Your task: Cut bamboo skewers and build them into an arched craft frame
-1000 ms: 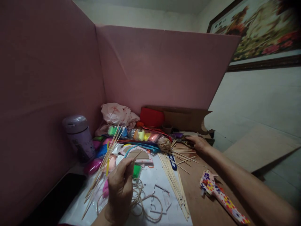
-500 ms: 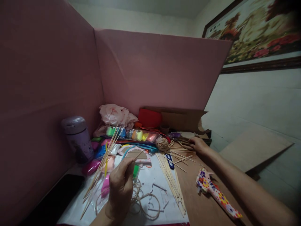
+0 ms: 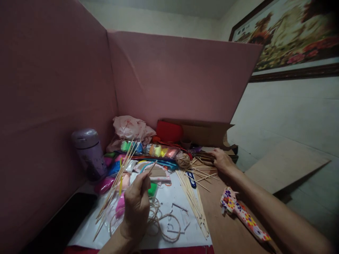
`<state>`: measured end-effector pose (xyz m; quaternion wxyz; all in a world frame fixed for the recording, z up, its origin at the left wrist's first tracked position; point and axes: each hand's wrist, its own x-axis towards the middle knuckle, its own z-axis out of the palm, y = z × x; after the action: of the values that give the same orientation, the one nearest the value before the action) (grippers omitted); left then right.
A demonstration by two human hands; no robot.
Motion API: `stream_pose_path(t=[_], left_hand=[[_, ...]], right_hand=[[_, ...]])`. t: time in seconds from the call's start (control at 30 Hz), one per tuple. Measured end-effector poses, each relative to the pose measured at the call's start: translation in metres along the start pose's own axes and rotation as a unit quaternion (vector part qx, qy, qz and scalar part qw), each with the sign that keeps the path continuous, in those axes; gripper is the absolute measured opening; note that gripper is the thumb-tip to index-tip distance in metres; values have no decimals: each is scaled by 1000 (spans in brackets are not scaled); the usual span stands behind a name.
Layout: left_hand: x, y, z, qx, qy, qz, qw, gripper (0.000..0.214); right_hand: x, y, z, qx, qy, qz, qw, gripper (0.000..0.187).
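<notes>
Left hand [image 3: 136, 204], raised slightly since the preceding frames, pinches one skewer [image 3: 149, 171] between thumb and fingers, its tip now over the cardboard half-disc [image 3: 157, 172]. Right hand [image 3: 221, 160], almost unmoved, rests fingers-down on loose skewers [image 3: 203, 173] far across the surface [image 3: 227, 236]; whether it grips any cannot be told. A row of skewers [image 3: 192, 201] and coiled twine [image 3: 162, 222] lie between the hands.

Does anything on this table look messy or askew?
Yes: bamboo sticks lie scattered crosswise by the right hand, unlike the neat row beside them, and loose twine sprawls tangled beside the left hand, which pinches one stick.
</notes>
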<state>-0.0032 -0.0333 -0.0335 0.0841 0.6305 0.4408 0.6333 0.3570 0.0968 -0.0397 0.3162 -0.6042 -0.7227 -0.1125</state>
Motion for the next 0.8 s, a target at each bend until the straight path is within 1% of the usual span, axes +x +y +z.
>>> stream_pose_path(t=[0.07,0.13,0.23,0.3,0.33,0.4,0.47,0.57,0.63,0.7,0.8], left_hand=[[1,4,0,-21,3,-23,1000,15],[1,9,-2,-40,6,-24,999,13],[1,17,-3,-83,20,-25,996,10],[1,21,-3,-143,23,-52,988,8],[1,21,-3,-177,13,-73,981,8],[1,21,-1,-240,-28,-113,964,9],[-1,20,3,-280,-73,-136,947,11],[-2,17,7,-304,-117,-152,933,13],[-2,15,8,-294,-144,-155,932,15],[-1,10,8,-248,-160,-143,944,19],[2,1,7,-130,-165,-97,973,22]], right_hand=[[-7,-20,-12,5,-38,12,999,22],[-18,-49,-26,43,-40,11,998,22],[-39,-106,-45,132,-30,-30,990,21],[-56,-145,-55,206,-51,-71,975,19],[-63,-163,-58,236,-59,-82,967,19],[-77,-193,-60,278,-76,-111,951,18],[-87,-215,-56,284,-106,-132,944,16],[-97,-231,-44,281,-125,-121,944,7],[-100,-232,-36,309,-124,-109,936,13],[-102,-226,-29,341,-93,-90,931,15],[-104,-212,-20,371,-13,-41,928,13]])
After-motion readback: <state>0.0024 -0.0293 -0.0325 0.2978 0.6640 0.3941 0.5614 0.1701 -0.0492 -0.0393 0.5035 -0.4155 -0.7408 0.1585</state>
